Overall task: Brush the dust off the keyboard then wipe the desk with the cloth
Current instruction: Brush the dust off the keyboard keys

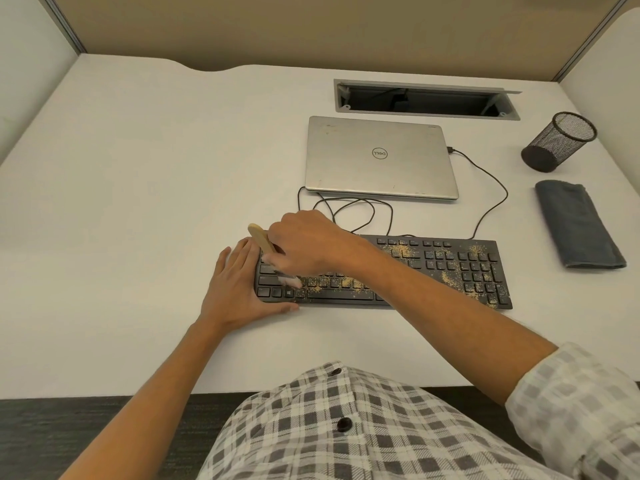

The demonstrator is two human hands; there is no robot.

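White laminate counter (138, 174) carries everything, and the dust on it sits almost wholly on the black keyboard (433, 271), which lies with its long axis running left to right, just nearer than the closed silver laptop (381, 157). Tan grit (450, 277) is scattered over the middle keys and thickly around the number pad at the right end; the far-left keys look mostly bare, though the hands hide part of them.

Folded grey cloth (578, 225) lies well apart to the right of the keyboard, with a black mesh pen cup (557, 142) beyond it, so the right arm is the nearer one for the wiping step, which is not yet begun.

Left hand (239, 285) lies flat with fingers straight, pressed against the keyboard's left end, thumb along the near edge, bracing it. Right hand (304, 244) reaches across the body, fingers curled round a small wooden-handled brush (263, 240); the handle sticks out up and to the left, and the pale bristles (289, 280) touch the lower left key rows, just left of the nearest patch of grit.

What matters for the stroke: nearly all remaining dust lies to the right of the bristles, along the keyboard's length, so sweeping probably has to travel rightward toward the number pad while the left hand holds the board.
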